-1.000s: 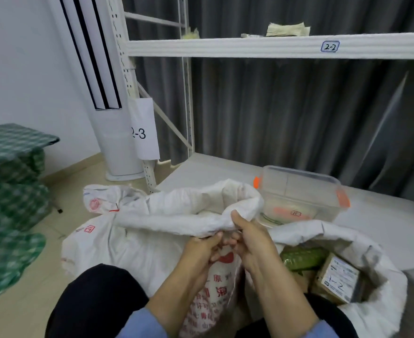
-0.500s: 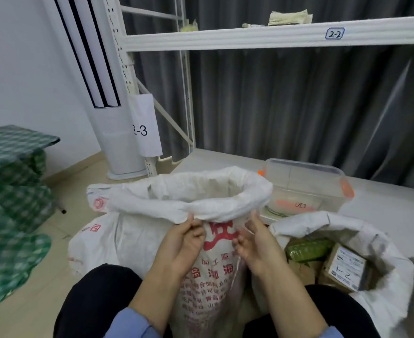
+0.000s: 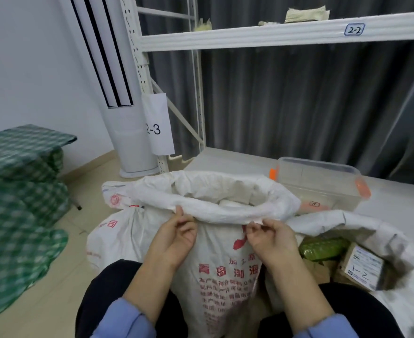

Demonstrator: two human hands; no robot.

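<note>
Sack point(image 3: 225, 276) rim pinched by left hand point(image 3: 174, 237) and right hand point(image 3: 272, 240), plastic tub point(image 3: 323, 181) behind, second sack point(image 3: 372, 228) alongside

— How is the sack point(image 3: 225, 276) looking?
— It's standing upright, a white woven one, showing red printed characters down its front.
— And up top?
— It's gaping open, with the rim point(image 3: 228, 211) sitting rolled outward into a thick, crumpled cuff.

There are two hands, the left hand point(image 3: 174, 236) and the right hand point(image 3: 272, 240). Two sacks stand open, the middle sack point(image 3: 225, 264) and the right sack point(image 3: 384, 230). There is one tub point(image 3: 323, 181), one green pack point(image 3: 323, 247) and one box point(image 3: 362, 264). There are two number signs, one point(image 3: 158, 125) low and one point(image 3: 354, 29) high.
</note>
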